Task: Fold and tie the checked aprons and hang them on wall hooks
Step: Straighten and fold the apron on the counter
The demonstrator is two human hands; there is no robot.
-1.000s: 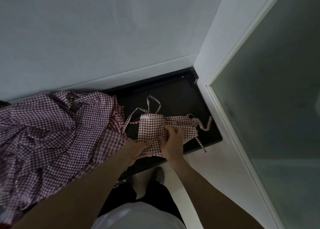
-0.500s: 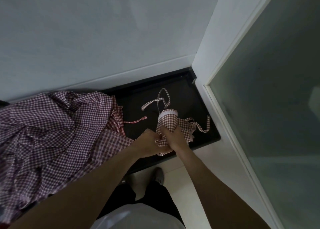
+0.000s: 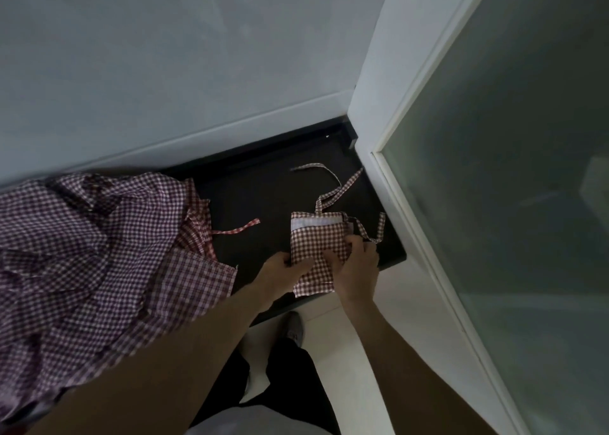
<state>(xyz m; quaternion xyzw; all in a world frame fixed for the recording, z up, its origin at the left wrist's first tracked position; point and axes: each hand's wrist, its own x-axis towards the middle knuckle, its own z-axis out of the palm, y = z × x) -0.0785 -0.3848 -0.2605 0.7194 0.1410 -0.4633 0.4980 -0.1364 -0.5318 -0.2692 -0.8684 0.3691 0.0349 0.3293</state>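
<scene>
A small folded red-and-white checked apron (image 3: 316, 240) with a white band along its top edge lies on the black counter (image 3: 263, 191). Its straps (image 3: 333, 187) trail toward the back right corner. My left hand (image 3: 283, 266) pinches the apron's left edge, thumb on top. Over on the right edge, my right hand (image 3: 357, 263) grips the fabric where a strap loops out. The apron's lower end hangs over the counter's front edge.
A heap of unfolded checked aprons (image 3: 92, 256) covers the counter's left half, one loose strap (image 3: 235, 228) reaching toward the middle. A grey wall (image 3: 197, 55) rises behind. A white frame with a frosted glass panel (image 3: 527, 171) stands on the right. No hooks are in view.
The bundled apron has been laid down and flattened into a narrow folded rectangle further right. Both hands moved right with it, and the straps swung toward the back right corner.
</scene>
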